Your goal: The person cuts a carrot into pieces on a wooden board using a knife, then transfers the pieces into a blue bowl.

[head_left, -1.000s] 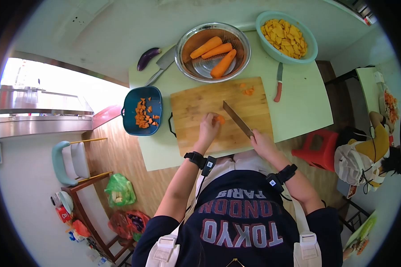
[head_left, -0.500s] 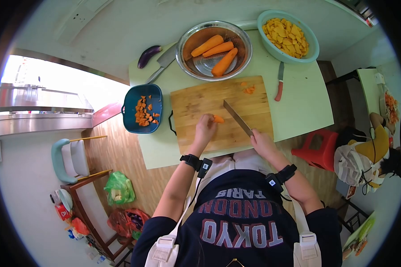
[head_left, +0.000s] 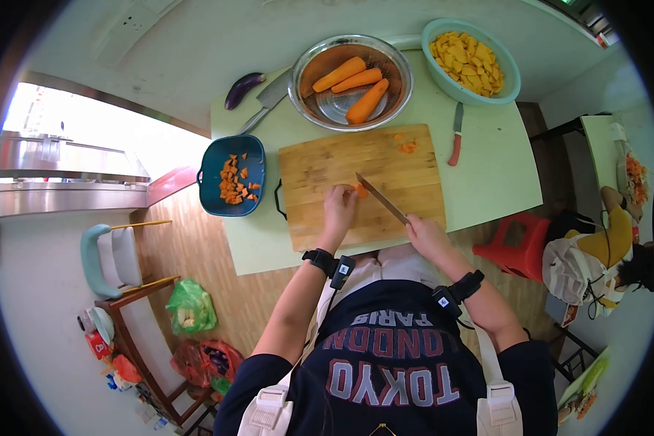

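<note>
On the wooden cutting board [head_left: 320,163] my left hand [head_left: 339,207] pins a piece of carrot [head_left: 360,190] with its fingertips. My right hand [head_left: 426,234] grips the handle of a kitchen knife [head_left: 382,198]. Its blade points up and left, with the front part right at the carrot's right side. Small carrot scraps [head_left: 408,147] lie near the board's top right corner. Left of the board, a dark blue basket [head_left: 209,200] holds diced carrot [head_left: 232,187]. Peeled carrots [head_left: 367,102] rest in a steel bowl [head_left: 299,109] behind the board.
A red-handled knife [head_left: 455,138] lies right of the board. Behind it stands a light blue basin [head_left: 512,83] of yellow slices. A cleaver [head_left: 267,103] and an eggplant [head_left: 244,90] lie at the back left. Another person [head_left: 607,232] sits at right, near a red stool [head_left: 512,247].
The knife blade has shifted left and slightly down, from beside the carrot piece to right against it. My left hand has turned a little over the carrot.
</note>
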Tool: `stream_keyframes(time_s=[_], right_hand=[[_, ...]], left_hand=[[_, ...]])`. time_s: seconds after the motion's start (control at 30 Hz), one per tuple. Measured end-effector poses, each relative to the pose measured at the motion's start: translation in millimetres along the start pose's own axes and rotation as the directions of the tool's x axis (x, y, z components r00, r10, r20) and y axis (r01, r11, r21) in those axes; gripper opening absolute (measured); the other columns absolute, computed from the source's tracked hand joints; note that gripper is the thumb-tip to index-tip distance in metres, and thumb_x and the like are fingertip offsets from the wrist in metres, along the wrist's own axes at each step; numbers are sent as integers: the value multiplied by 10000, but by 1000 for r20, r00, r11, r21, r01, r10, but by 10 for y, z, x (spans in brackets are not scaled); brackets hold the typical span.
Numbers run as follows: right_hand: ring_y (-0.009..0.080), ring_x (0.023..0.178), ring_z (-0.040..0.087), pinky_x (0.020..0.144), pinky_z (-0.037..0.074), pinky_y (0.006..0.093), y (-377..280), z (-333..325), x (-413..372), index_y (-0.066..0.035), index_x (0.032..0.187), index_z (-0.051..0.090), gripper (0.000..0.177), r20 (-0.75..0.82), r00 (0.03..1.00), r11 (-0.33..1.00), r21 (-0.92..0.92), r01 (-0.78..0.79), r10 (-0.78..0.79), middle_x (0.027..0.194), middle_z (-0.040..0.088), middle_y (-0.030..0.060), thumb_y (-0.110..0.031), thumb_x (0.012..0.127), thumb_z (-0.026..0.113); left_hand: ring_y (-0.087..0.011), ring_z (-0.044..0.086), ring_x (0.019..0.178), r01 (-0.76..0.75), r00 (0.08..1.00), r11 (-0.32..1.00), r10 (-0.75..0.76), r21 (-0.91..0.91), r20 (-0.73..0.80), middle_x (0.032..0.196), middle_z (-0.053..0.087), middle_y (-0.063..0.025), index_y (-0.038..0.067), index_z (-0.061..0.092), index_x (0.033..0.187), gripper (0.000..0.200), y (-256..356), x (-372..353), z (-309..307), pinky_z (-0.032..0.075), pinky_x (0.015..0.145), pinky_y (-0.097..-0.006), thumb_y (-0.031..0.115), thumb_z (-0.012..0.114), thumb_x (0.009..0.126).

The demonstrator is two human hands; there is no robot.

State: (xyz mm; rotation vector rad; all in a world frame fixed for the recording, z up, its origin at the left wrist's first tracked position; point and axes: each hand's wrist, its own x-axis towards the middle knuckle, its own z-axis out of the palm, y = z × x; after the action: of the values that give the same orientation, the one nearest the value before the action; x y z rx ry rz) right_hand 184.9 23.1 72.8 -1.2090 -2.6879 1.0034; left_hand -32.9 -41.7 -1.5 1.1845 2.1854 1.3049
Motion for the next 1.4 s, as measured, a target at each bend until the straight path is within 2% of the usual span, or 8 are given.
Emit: stream_keyframes(time_s=[0.27, 0.37, 0.43, 0.5, 0.53, 0.67, 0.93, 1.4], right_hand=[[387, 636, 606, 566, 492, 475, -98, -106, -86, -20, 879, 504, 139, 5, 1000, 995, -97, -23, 24, 669, 598, 214, -150, 830, 493], [360, 632, 622, 553, 507, 445, -197, -165, -70, -2, 875, 497, 138, 42, 999, 986, -164, 5, 2, 692, 609, 203, -120, 805, 500], [343, 626, 630, 543, 513, 426, -296, -250, -39, 7, 875, 492, 138, 79, 997, 982, -187, 34, -19, 703, 616, 191, -103, 793, 502], [324, 611, 636, 526, 516, 404, -409, -352, -6, 12, 874, 485, 122, 167, 986, 948, -310, 79, -27, 707, 618, 171, -77, 792, 496], [324, 611, 636, 526, 516, 404, -433, -374, 8, 12, 874, 485, 122, 171, 985, 948, -310, 74, -21, 707, 618, 171, -77, 792, 496], [348, 603, 626, 514, 507, 416, -389, -391, 70, 21, 852, 456, 100, 217, 976, 952, -294, 82, -17, 681, 604, 189, -45, 781, 483], [340, 616, 639, 524, 517, 414, -310, -401, 319, 24, 865, 450, 108, 367, 930, 964, -243, 109, -12, 645, 608, 198, -44, 791, 491], [343, 557, 609, 476, 476, 438, 23, 81, 690, 19, 872, 449, 108, 284, 949, 967, -169, 190, -137, 600, 585, 183, -54, 799, 480]], left_hand=[[-226, 587, 667, 4, 1000, 999, -4, -54, 0, 818, 594, -112, 32, 601, 863, 94, 68, 43, 48, 473, 564, -303, 57, 640, 782], [-251, 590, 691, -75, 997, 997, 75, 8, 8, 833, 589, -120, 24, 589, 861, 79, 65, 29, 32, 472, 563, -319, 46, 621, 791], [-346, 573, 752, -70, 996, 998, 70, -5, 61, 877, 572, -160, 31, 562, 865, 68, 66, 26, 20, 477, 621, -382, 20, 569, 798], [-355, 567, 762, -71, 995, 995, 66, 68, 74, 881, 573, -164, 32, 561, 867, 71, 129, 40, 0, 474, 629, -393, 21, 566, 797], [-364, 561, 772, -77, 994, 987, 65, 144, 83, 885, 574, -168, 34, 560, 869, 73, 168, 51, -13, 472, 637, -404, 22, 562, 796], [-362, 561, 781, 15, 995, 994, -26, 108, 101, 883, 579, -168, 33, 557, 877, 90, 179, 22, 3, 469, 648, -411, 19, 565, 789], [-357, 575, 791, -36, 996, 994, 28, 100, 86, 904, 597, -168, 19, 567, 881, 89, 158, 41, -11, 482, 661, -397, 8, 563, 793], [-354, 578, 782, -107, 993, 986, 100, 130, 58, 897, 596, -174, 13, 565, 885, 95, 181, 35, -13, 487, 660, -389, 7, 575, 791]])
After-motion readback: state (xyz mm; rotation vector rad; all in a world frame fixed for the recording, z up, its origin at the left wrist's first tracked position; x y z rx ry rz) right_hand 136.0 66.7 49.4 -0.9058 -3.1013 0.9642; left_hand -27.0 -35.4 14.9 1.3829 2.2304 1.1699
